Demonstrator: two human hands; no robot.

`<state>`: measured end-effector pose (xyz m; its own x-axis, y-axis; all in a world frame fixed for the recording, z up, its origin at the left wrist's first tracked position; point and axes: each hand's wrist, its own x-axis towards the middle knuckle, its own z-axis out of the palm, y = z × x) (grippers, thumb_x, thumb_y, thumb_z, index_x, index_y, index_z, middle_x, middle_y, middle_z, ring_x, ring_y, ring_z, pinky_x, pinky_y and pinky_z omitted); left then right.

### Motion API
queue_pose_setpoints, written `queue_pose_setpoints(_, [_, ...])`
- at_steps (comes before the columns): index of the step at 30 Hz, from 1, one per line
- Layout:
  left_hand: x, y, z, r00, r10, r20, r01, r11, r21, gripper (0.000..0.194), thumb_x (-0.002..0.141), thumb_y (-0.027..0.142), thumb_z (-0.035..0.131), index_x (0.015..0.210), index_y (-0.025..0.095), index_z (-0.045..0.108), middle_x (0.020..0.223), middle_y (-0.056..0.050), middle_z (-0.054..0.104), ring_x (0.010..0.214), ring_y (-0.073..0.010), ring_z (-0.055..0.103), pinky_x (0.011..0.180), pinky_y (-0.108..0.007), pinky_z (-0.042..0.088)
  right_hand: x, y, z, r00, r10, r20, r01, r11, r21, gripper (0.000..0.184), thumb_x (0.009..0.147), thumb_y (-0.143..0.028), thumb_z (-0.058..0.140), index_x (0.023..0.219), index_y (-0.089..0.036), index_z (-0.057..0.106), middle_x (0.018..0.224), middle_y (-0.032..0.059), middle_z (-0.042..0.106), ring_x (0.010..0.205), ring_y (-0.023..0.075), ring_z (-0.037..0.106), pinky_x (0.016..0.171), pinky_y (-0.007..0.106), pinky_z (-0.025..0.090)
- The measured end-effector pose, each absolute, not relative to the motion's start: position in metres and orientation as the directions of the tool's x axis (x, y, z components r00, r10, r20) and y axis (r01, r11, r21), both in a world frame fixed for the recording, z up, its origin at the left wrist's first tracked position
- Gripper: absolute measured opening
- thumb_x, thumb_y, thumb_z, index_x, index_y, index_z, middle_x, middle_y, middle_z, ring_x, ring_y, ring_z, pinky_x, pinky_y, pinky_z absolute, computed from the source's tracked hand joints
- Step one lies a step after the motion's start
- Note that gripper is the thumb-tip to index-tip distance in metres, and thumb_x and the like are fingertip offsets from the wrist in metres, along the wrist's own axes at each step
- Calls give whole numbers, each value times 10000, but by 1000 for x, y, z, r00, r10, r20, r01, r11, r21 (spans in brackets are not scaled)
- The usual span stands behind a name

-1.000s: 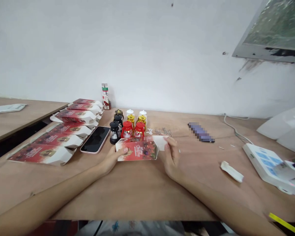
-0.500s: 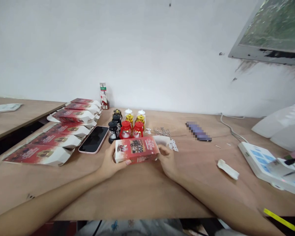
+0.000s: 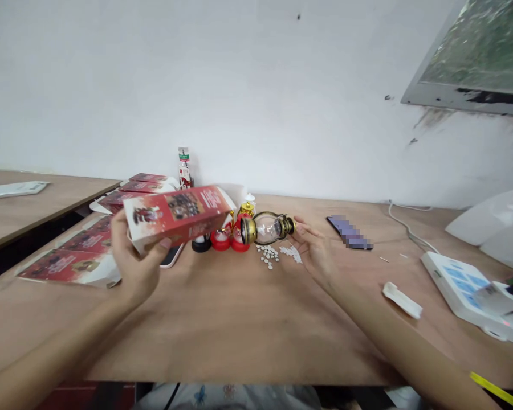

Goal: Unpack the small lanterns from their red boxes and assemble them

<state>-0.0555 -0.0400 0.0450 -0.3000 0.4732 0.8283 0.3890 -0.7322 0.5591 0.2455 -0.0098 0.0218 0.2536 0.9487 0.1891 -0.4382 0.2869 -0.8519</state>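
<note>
Head view: we see both hands raised over a wooden table (image 3: 239,324), each closed on something. The left hand (image 3: 137,265) is clamped around the left end of a red box (image 3: 182,210), its thumb on the near side. We find the box tilted, its right end higher, with pale cardboard showing at that end.

The right hand (image 3: 315,247) has its fingers gathered on the cap of a bronze lantern (image 3: 268,229), which lies on its side in the air between box and hand. Its base points left, just beside the right end of the box; we cannot tell whether the two touch.

Behind and below the box we make out two red lanterns (image 3: 221,240), a gold lantern (image 3: 247,208) and the base of a black lantern (image 3: 201,244), all partly hidden. Small white discs (image 3: 268,256) lie scattered below the bronze lantern, with white bits (image 3: 291,254) near the right hand.

To the left we see flat red cartons (image 3: 70,265) in a row, and a phone (image 3: 171,259) mostly covered from our view by the box. On the right lie a purple blurred object (image 3: 348,232), a white wrapper (image 3: 402,300) and a white power strip (image 3: 457,287).
</note>
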Motion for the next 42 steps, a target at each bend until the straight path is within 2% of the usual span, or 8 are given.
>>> queue_pose_setpoints(6, [-43, -59, 126, -106, 267, 958, 519, -807, 283, 615, 639, 388, 700, 1190, 289, 447, 1270, -54, 475, 1159, -260, 477, 954, -447, 434, 219, -13, 36, -74, 902, 426, 30, 429, -903, 164, 608, -350, 765, 616, -200, 698, 1049, 54, 570, 883, 180, 595, 753, 340, 521])
queue_pose_setpoints(13, [-8, -33, 137, 195, 206, 959, 611, -790, 45, 939, 643, 533, 711, 1352, 284, 147, 1208, -98, 513, 990, -231, 550, 788, -419, 458, 186, -37, 71, -418, 692, 588, 468, 719, -514, 102, 764, -157, 627, 724, -220, 696, 1091, 51, 601, 909, 185, 615, 829, 395, 497])
queue_pose_setpoints(17, [3, -10, 120, 270, 91, 959, 730, -668, -142, 691, 720, 451, 673, 1274, 231, 322, 1118, -102, 578, 1007, -270, 505, 858, -477, 348, 187, -47, 97, -129, 479, 868, 483, 795, -367, 90, 808, -224, 594, 876, -203, 651, 961, 57, 621, 892, 179, 605, 754, 347, 509])
queue_pose_setpoints(20, [8, -1, 112, 282, 68, 957, 778, -600, -186, 546, 747, 439, 639, 1205, 239, 418, 1113, -95, 574, 1032, -301, 477, 870, -477, 294, 182, -47, 114, 17, 359, 933, 545, 779, -309, 225, 775, -306, 639, 966, -203, 579, 970, 53, 579, 848, 175, 578, 704, 340, 506])
queue_pose_setpoints(28, [1, 9, 102, 269, 61, 961, 819, -540, -194, 496, 746, 491, 600, 1142, 235, 448, 1156, -100, 571, 1005, -296, 470, 865, -467, 277, 155, -32, 103, -56, 499, 865, 488, 769, -413, 381, 711, -340, 708, 954, -199, 450, 986, 47, 464, 834, 160, 547, 707, 354, 550])
queue_pose_setpoints(32, [-5, 8, 110, 428, 134, 894, 750, -605, -268, 493, 757, 468, 608, 1165, 252, 436, 1260, -107, 545, 1110, -302, 455, 913, -470, 262, 162, -24, 100, -62, 561, 825, 435, 759, -484, 434, 644, -310, 752, 860, -211, 388, 943, 15, 386, 815, 139, 506, 743, 375, 562])
queue_pose_setpoints(35, [-12, 7, 123, 603, 185, 776, 639, -694, -331, 528, 768, 486, 610, 1202, 254, 421, 1337, -117, 496, 1221, -284, 427, 972, -453, 253, 168, -18, 102, -48, 547, 836, 445, 761, -472, 454, 632, -346, 750, 810, -226, 350, 921, 13, 358, 860, 154, 459, 760, 386, 558])
queue_pose_setpoints(42, [-31, 9, 142, 606, 224, 763, 625, -727, -284, 507, 763, 462, 623, 1186, 241, 451, 1262, -106, 549, 1166, -259, 490, 959, -428, 310, 177, -24, 109, -249, 523, 815, 320, 839, -441, 351, 669, -283, 681, 797, -232, 359, 971, 19, 375, 928, 153, 462, 782, 356, 559])
